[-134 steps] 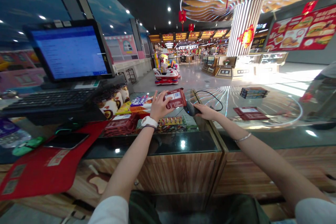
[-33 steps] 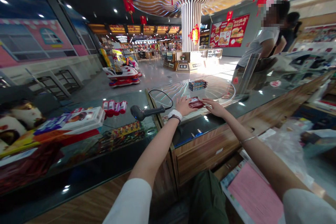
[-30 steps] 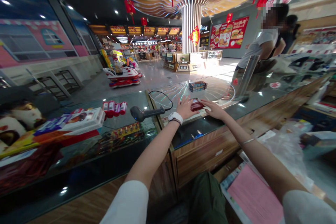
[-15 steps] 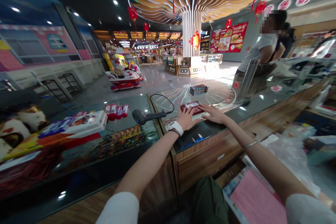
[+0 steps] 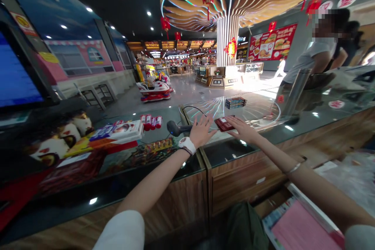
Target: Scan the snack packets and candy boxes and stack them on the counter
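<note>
The left hand [image 5: 202,131], spread wide and empty, has left the dark-red packet [image 5: 224,124] for the barcode scanner [image 5: 174,128], so only the right hand [image 5: 243,129], flat and loosely spread, touches that packet on the glass tabletop [image 5: 222,153].

Wood-fronted counter [image 5: 231,187]; glass top [image 5: 215,155] in two sections | left section [image 5: 190,167]: pile of dark-red packets [image 5: 80,164]; coloured packs [image 5: 102,132]; red tubes [image 5: 152,122]; dark scanner [image 5: 175,128] near the seam [image 5: 202,160] | right section [image 5: 249,150]: dark-red packet [image 5: 222,124]; stacked boxes [image 5: 236,103] farther back
</note>
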The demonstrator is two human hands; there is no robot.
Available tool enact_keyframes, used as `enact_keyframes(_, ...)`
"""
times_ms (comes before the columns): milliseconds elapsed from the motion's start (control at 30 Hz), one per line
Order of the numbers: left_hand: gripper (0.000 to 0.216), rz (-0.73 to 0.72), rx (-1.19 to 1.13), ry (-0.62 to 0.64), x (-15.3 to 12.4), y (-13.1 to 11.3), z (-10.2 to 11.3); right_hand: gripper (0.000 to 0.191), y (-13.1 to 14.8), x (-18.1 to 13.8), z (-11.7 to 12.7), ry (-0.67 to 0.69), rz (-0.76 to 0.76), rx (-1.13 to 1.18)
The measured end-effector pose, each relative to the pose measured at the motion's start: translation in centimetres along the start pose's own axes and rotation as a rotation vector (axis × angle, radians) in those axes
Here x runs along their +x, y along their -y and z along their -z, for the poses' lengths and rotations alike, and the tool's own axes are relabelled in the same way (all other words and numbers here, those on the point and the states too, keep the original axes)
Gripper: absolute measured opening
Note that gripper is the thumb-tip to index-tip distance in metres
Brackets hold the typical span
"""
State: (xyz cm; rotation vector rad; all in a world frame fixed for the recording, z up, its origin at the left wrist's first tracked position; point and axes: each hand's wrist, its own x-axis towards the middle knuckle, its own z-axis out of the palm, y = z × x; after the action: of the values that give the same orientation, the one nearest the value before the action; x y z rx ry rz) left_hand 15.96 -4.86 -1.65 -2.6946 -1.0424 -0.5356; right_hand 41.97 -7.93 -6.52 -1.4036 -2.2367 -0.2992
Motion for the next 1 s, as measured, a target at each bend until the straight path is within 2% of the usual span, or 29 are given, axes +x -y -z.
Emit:
enact_keyframes(267, 0.057, 0.110, 0.161, -0.032, -6.7, 4.1, 3.6, 0.075, 10.0, 5.8, -0.7, -0.022, 0.117, -0.045)
enact_keyframes(567, 0.050, 0.346, 0.249, -0.182, -15.8, 8.8, 8.0, 0.074, 21.2, 11.2, -2.7, -0.057, 0.196, 0.090)
enact_keyframes(833, 0.043, 0.519, 0.283, -0.270, -23.6, 11.6, 11.1, 0.071, 30.4, 14.5, -4.0, -0.088, 0.276, 0.264)
enact_keyframes(1000, 0.038, 0.610, 0.273, -0.400, -27.6, 13.5, 12.4, 0.071, 36.5, 15.3, -4.9, -0.070, 0.226, 0.376)
